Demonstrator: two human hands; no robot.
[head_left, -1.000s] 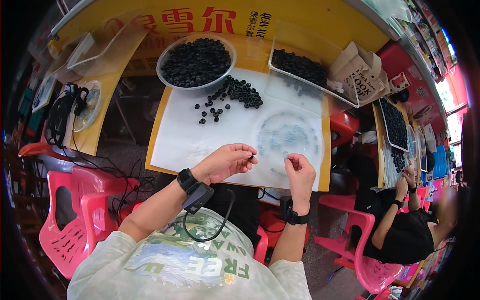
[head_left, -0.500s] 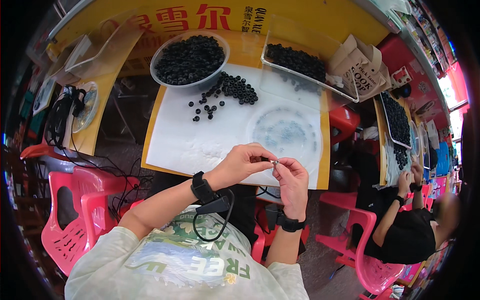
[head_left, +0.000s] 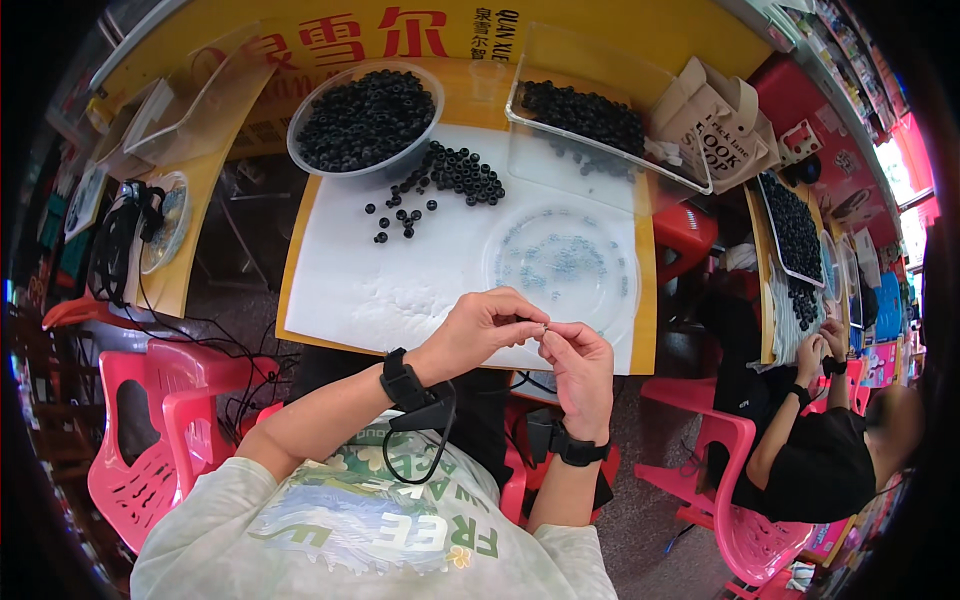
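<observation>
My left hand (head_left: 487,328) and my right hand (head_left: 578,362) meet fingertip to fingertip over the near edge of the white-topped table (head_left: 340,270). Both are closed in a pinch around something tiny, mostly hidden by the fingers and too small to name. Beyond them, to the right, lies a clear round plate (head_left: 494,262) with small pale-blue bits in it. Loose black beads (head_left: 462,172) are scattered on the white surface, in front of a clear round bowl (head_left: 291,143) heaped with black beads.
A clear rectangular tub (head_left: 690,184) with black beads stands at the back right, beside a cream tote bag (head_left: 715,120). Pink plastic chairs (head_left: 130,460) flank me. On the right, another person in black (head_left: 810,460) works at a table with a bead tray (head_left: 795,225).
My fingertips have drawn closer together, covering more of the tiny thing between them. The view has shifted slightly; the beads and containers stay put.
</observation>
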